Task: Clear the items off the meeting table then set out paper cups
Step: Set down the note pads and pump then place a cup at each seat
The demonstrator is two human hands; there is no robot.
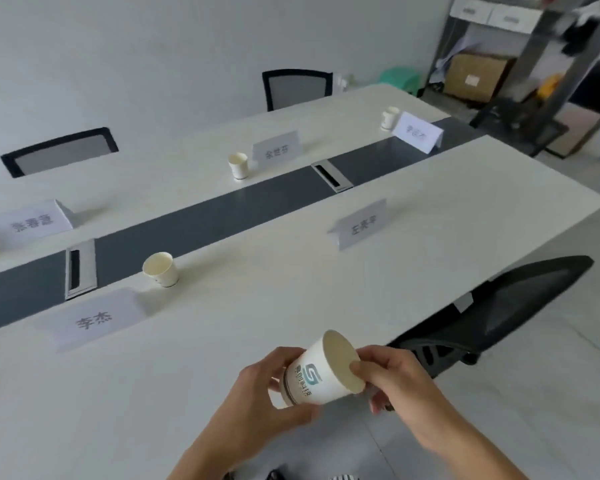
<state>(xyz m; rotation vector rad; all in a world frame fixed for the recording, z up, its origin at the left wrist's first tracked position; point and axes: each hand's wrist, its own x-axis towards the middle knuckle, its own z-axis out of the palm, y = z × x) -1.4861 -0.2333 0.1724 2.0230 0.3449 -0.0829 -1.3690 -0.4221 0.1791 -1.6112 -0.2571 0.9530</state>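
Both hands, left hand (pixel 274 386) and right hand (pixel 392 379), clamp a tilted paper cup (pixel 321 370) at lower centre; best righted, then set beside the right-centre name card (pixel 359 225).

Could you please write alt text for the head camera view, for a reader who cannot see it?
Both hands, left hand and right hand, hold a tilted paper cup over the near edge of a white meeting table. Three more cups already stand beside name cards, the nearest cup by the dark centre strip. Black chairs surround the table.
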